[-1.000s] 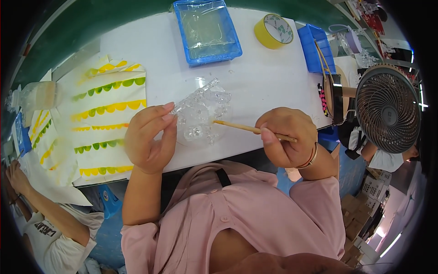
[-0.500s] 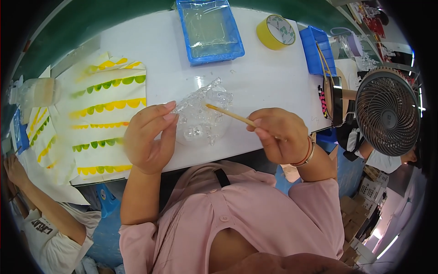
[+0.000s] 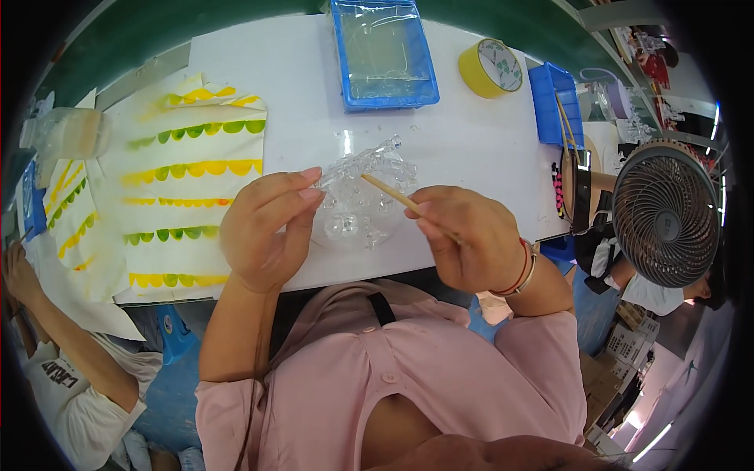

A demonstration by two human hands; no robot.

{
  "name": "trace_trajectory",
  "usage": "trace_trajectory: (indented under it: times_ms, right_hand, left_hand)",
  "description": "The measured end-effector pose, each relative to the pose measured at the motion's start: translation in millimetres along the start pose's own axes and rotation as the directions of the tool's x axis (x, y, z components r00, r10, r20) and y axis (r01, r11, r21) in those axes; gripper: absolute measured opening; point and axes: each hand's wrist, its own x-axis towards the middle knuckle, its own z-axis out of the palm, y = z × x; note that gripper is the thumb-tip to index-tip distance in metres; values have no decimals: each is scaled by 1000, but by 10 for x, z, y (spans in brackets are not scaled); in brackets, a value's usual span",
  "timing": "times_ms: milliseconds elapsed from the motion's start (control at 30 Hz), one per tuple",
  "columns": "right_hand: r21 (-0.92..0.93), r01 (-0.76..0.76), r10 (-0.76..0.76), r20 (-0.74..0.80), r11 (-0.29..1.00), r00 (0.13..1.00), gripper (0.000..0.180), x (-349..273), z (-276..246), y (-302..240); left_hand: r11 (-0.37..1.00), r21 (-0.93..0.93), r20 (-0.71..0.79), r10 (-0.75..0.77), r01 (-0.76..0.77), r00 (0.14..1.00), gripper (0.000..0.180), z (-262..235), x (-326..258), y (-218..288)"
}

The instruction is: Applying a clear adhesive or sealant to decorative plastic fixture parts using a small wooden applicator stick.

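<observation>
Left hand (image 3: 263, 231) pinches the clear plastic piece (image 3: 361, 196); right hand (image 3: 467, 247), just beside, grips a wooden stick (image 3: 390, 193) touching it.

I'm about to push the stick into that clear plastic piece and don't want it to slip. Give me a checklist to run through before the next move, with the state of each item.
1. Left hand pinches the clear plastic piece at its edge: ok.
2. Right hand grips the wooden stick: ok.
3. Stick tip rests at the piece: ok; exact spot it touches: cannot tell.
4. Piece held above the white table, bare surface beneath: ok.
5. Blue tray and yellow tape roll lie apart from the hands: ok.
6. Piece free of cracks: cannot tell.
</observation>
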Motion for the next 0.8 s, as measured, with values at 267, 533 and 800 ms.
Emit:
trace_trajectory:
  times_ms: [267,533,800]
  right_hand:
    - [-86,6,4,115,996,993,16,297,-60,-74]
    - [-74,0,10,127,997,992,15,474,-33,-112]
    - [-236,245,-169,298,940,939,20,313,-19,-192]
  left_hand:
    - [1000,12,6,-7,7,1000,31,12,25,6]
    - [999,-26,-8,-40,40,999,29,30,-6,-19]
    - [1000,-15,-45,0,-1,999,28,12,42,-16]
